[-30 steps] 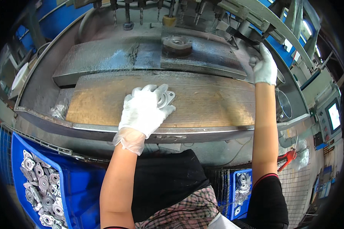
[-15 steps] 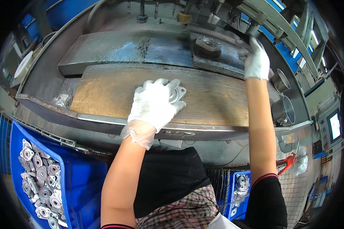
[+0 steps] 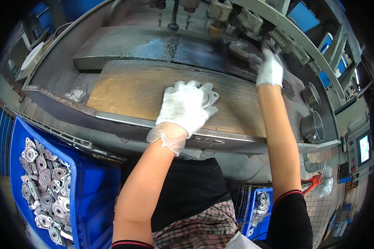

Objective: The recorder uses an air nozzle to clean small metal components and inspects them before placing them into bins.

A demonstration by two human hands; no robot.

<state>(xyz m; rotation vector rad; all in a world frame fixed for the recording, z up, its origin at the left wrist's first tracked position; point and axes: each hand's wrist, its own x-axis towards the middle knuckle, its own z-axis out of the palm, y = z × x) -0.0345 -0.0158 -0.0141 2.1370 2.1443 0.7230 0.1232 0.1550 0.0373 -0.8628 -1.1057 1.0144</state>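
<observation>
My left hand (image 3: 183, 103), in a white glove, rests on the wooden board (image 3: 124, 89) with its fingers bent around a grey metal flange housing (image 3: 210, 98). The housing's round ring and one holed ear show beyond the index finger and thumb; the rest lies under the glove. At the back right, my gloved right hand (image 3: 271, 71) is raised beside the machine head, its fingers smeared by motion. Left of it a dark ring-shaped fixture (image 3: 240, 49) sits blurred on the machine bed. What the right hand touches cannot be made out.
A blue bin (image 3: 72, 182) full of similar metal housings stands lower left; a smaller blue bin (image 3: 248, 216) is at lower right. Two metal cups (image 3: 311, 126) stand inside the tray's right end. Spring-wrapped rods (image 3: 174, 16) hang above the bed. A control screen (image 3: 364, 148) is far right.
The whole view has shifted slightly. My right hand has moved left toward the fixture, and the machine head appears lower and nearer the fixture. My left hand stays on the flange housing.
</observation>
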